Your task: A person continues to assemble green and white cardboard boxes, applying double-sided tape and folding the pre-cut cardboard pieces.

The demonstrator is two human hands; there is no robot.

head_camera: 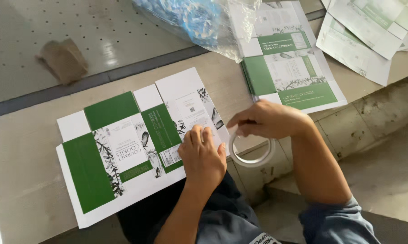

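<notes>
A flat, unfolded green and white carton blank lies printed side up on the worktop in front of me. My left hand rests flat on its right part, fingers together, pressing it down. My right hand holds a white roll of tape by its upper edge, just right of the left hand, at the blank's right edge. The roll hangs over the worktop's front edge.
A stack of the same flat carton blanks lies at the back right, more printed sheets beyond it. A crumpled clear plastic bag with something blue inside sits behind. A brown paper scrap lies on the perforated table at the back left.
</notes>
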